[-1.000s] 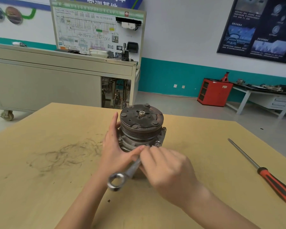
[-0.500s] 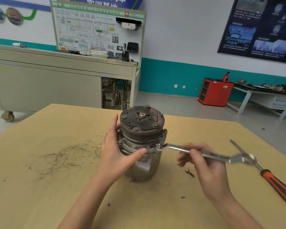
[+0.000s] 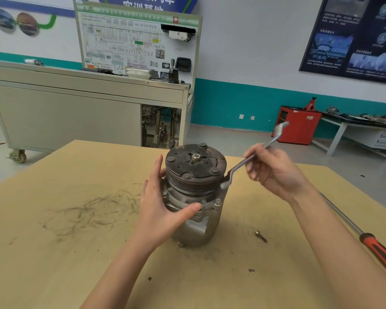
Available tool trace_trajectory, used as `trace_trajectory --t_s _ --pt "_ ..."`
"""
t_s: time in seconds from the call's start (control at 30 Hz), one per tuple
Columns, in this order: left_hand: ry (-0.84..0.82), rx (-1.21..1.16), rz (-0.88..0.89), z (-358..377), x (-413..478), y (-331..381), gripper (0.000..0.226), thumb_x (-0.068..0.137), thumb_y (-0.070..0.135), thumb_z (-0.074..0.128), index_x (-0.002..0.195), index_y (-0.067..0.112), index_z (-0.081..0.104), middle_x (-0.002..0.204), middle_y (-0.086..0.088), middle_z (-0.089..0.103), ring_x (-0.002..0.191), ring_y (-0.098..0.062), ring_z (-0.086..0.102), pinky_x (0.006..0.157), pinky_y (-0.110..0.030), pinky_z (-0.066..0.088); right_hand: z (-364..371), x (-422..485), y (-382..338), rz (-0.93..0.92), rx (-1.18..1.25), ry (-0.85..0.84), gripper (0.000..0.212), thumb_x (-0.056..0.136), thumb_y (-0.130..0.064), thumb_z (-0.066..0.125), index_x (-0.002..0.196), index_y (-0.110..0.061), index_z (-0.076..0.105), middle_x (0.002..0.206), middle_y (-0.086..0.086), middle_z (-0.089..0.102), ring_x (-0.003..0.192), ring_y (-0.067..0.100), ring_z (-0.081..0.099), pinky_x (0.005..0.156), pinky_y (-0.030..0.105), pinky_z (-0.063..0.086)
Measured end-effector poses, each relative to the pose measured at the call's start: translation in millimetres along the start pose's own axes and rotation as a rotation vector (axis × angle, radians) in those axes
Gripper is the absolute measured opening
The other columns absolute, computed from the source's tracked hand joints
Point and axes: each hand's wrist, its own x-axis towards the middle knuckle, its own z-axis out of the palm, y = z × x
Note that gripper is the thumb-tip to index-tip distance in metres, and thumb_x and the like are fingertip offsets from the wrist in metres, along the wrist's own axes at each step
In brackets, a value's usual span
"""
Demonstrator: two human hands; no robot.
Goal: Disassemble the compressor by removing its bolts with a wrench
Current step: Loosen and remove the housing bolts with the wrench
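Tan wooden bench (image 3: 76,253) carries the upright grey metal compressor (image 3: 198,197) at centre — left hand (image 3: 161,210) grips its body, right hand (image 3: 274,172) pinches the offset steel wrench (image 3: 237,167) set at its flange — small loose bolt (image 3: 261,236) beside.

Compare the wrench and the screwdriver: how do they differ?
The wrench is bare metal; the screwdriver has a red-and-black handle. The wrench slants up in the right hand, its end on the compressor; the screwdriver lies flat on the table. Both are long, slim tools.

Training workshop, wiring-diagram trainer board (image 3: 136,39), workbench (image 3: 352,126)
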Motion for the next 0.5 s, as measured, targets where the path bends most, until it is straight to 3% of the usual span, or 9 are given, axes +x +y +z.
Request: trace_trajectory --t_s 0.13,0.2,0.3,0.43,0.5 --pt "-0.003 0.004 0.008 0 0 0 0.104 0.052 0.07 0.07 0.132 0.071 0.004 0.131 0.032 0.036 0.136 -0.018 0.038 0.115 -0.055 0.026 28 -38 -14 -0.384 -0.449 0.343 0.016 0.075 -0.033 0.063 0.069 -0.023 0.074 0.068 0.002 0.07 0.058 0.012 0.064 0.056 0.02 0.052" --pt "-0.003 -0.001 0.009 0 0 0 0.104 0.052 0.072 0.07 0.131 0.075 0.002 0.133 0.03 0.037 0.137 -0.018 0.038 0.115 -0.055 0.025 48 -57 -7 -0.663 -0.806 0.378 0.015 0.078 -0.028 0.068 0.077 -0.014 0.074 0.07 -0.003 0.072 0.061 0.009 0.064 0.06 0.02 0.053" --pt "0.009 -0.024 0.008 1 0 -1 0.106 0.051 0.072 0.072 0.133 0.073 0.004 0.139 0.015 0.043 0.137 -0.019 0.04 0.115 -0.056 0.026 78 -74 18 -1.032 -1.352 0.352 0.018 0.083 -0.017 0.066 0.079 -0.001 0.073 0.074 0.009 0.071 0.061 0.018 0.065 0.054 0.028 0.054" --pt "0.003 -0.026 0.013 2 0 -2 0.108 0.051 0.073 0.072 0.135 0.071 0.003 0.136 0.024 0.042 0.134 -0.015 0.043 0.115 -0.055 0.026 100 -81 48 -1.147 -1.641 0.329 0.013 0.074 -0.012 0.079 0.08 -0.001 0.074 0.077 0.015 0.071 0.062 0.023 0.068 0.048 0.028 0.053" --pt "0.014 -0.032 0.02 2 0 -2 0.108 0.05 0.078 0.07 0.136 0.069 0.004 0.137 0.017 0.046 0.134 -0.017 0.044 0.115 -0.056 0.026 106 -82 57 -1.166 -1.676 0.325 0.015 0.08 -0.016 0.074 0.08 -0.001 0.074 0.077 0.015 0.07 0.059 0.022 0.066 0.049 0.028 0.052"
